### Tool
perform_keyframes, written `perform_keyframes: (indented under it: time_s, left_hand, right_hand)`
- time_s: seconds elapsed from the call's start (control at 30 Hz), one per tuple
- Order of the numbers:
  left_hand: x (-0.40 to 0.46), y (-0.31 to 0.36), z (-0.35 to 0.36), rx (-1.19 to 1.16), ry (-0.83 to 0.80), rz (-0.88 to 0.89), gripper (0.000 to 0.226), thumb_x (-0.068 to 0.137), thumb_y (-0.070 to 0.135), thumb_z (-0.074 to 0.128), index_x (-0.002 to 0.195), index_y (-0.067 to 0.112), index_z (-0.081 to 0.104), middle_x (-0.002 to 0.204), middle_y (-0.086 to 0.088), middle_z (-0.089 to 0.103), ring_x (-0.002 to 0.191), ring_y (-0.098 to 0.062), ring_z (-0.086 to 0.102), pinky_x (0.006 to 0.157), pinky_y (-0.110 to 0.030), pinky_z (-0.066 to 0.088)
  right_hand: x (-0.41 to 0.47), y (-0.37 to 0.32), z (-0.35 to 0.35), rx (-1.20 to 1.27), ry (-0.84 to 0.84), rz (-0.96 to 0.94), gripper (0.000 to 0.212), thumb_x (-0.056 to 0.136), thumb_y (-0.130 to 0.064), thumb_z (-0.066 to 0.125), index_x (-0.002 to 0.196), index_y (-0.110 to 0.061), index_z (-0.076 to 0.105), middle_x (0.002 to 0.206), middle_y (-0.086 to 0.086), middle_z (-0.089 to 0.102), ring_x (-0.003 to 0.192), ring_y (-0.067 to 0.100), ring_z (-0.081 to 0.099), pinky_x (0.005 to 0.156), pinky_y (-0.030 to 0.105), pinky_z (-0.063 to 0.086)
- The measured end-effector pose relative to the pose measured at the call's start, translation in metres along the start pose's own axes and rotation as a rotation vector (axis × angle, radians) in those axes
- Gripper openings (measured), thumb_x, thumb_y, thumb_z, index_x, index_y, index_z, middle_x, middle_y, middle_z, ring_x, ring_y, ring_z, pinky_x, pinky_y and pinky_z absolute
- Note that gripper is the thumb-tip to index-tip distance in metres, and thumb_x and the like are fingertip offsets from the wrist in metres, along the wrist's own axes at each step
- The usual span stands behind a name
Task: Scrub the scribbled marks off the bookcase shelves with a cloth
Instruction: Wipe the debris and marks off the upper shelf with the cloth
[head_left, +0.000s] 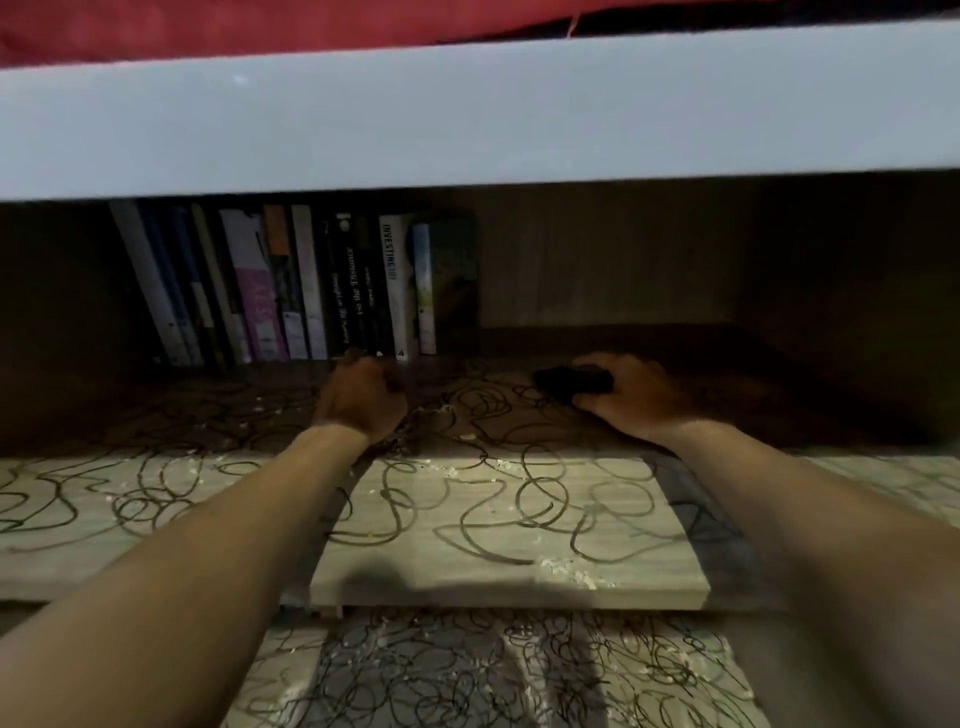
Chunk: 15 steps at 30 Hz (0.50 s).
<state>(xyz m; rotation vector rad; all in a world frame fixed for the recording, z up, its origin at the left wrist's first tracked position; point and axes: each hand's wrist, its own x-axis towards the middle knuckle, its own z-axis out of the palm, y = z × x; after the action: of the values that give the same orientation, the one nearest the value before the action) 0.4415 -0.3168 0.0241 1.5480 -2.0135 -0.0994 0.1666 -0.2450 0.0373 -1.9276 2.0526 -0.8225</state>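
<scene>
Nearest, scribbled marks (467, 509) loop across the shelf (519, 577). Farther in, the left hand (358, 400) curls into an empty fist. At three o'clock from it, the right hand (628, 395) grips a dark cloth (574, 382), lying lengthwise left-right. Beyond, books (311, 286) stand.

A broad pale grey-white board (467, 114) runs across the upper part of the view, and everything else sits relative to it. Above the board lies red fabric (260, 26), with a loose thread hanging near its right end. Directly below the board opens a dim wood-grain recess; its back panel (597, 260) is brownish and deep in shadow. Below the board's left half, a row of books (291, 291) stands upright against the back, leaning slightly left. Light falls brightly only well below the board, at the front, while the recess interior stays dark, darkest towards the right.
</scene>
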Motion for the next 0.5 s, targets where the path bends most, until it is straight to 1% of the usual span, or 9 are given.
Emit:
perform_keyframes:
  time_s: [0.07,0.13,0.2,0.23,0.3,0.37,0.43,0.5]
  left_hand:
    - [-0.006,0.003,-0.004,0.053,-0.025,-0.019,0.033,0.082,0.003,0.056,0.111,0.009,0.07,0.11,-0.023,0.063,0.111,-0.039,0.056,0.09,-0.039,0.049]
    - [-0.012,0.008,-0.009,0.086,-0.038,-0.029,0.036,0.085,0.005,0.055,0.119,0.007,0.066,0.118,-0.022,0.059,0.118,-0.037,0.05,0.098,-0.039,0.045]
    - [-0.019,0.011,-0.011,0.102,-0.065,-0.086,0.034,0.09,0.012,0.052,0.123,0.007,0.062,0.125,-0.019,0.054,0.118,-0.036,0.05,0.1,-0.039,0.043]
    - [-0.023,0.013,-0.012,0.127,-0.097,-0.106,0.034,0.094,0.016,0.049,0.125,0.009,0.06,0.127,-0.017,0.053,0.119,-0.036,0.05,0.1,-0.038,0.042]
    - [-0.033,0.018,-0.017,0.193,-0.183,-0.095,0.037,0.099,0.023,0.041,0.133,0.016,0.053,0.135,-0.015,0.049,0.124,-0.033,0.045,0.1,-0.036,0.038]
    - [-0.041,0.02,-0.024,0.234,-0.224,-0.083,0.04,0.101,0.027,0.036,0.141,0.022,0.044,0.143,-0.012,0.043,0.13,-0.031,0.039,0.104,-0.034,0.033]
    - [-0.042,0.018,-0.029,0.253,-0.24,-0.086,0.04,0.103,0.029,0.035,0.142,0.025,0.042,0.146,-0.009,0.04,0.134,-0.028,0.036,0.106,-0.031,0.029]
    - [-0.04,0.013,-0.033,0.261,-0.241,-0.103,0.039,0.103,0.03,0.034,0.141,0.027,0.044,0.147,-0.007,0.041,0.132,-0.027,0.038,0.107,-0.033,0.031]
  right_hand:
    - [0.005,-0.002,-0.001,0.019,-0.029,-0.023,0.043,0.09,-0.026,0.064,0.132,-0.028,0.055,0.131,0.002,0.058,0.126,0.024,0.049,0.099,0.027,0.036]
    - [0.012,-0.009,-0.003,0.021,-0.068,-0.057,0.04,0.09,-0.024,0.063,0.13,-0.024,0.057,0.13,0.003,0.059,0.125,0.024,0.05,0.098,0.025,0.036]
    - [0.021,-0.017,0.0,0.001,-0.106,-0.107,0.036,0.091,-0.02,0.062,0.127,-0.02,0.061,0.128,0.004,0.061,0.123,0.023,0.052,0.097,0.025,0.036]
    - [0.024,-0.021,0.003,-0.007,-0.116,-0.134,0.036,0.091,-0.019,0.062,0.127,-0.019,0.061,0.129,0.004,0.061,0.124,0.023,0.051,0.099,0.026,0.035]
    - [0.033,-0.03,0.013,0.007,-0.135,-0.15,0.041,0.091,-0.021,0.062,0.131,-0.018,0.057,0.135,0.005,0.056,0.128,0.023,0.048,0.103,0.025,0.032]
    - [0.039,-0.037,0.024,0.072,-0.174,-0.136,0.046,0.091,-0.021,0.061,0.136,-0.018,0.052,0.14,0.005,0.051,0.131,0.022,0.045,0.103,0.022,0.029]
    - [0.045,-0.043,0.036,0.115,-0.181,-0.151,0.045,0.091,-0.021,0.061,0.135,-0.019,0.053,0.14,0.005,0.051,0.13,0.022,0.045,0.103,0.022,0.03]
    - [0.05,-0.048,0.043,0.152,-0.179,-0.187,0.042,0.09,-0.019,0.063,0.131,-0.018,0.058,0.135,0.005,0.056,0.125,0.021,0.05,0.097,0.018,0.033]
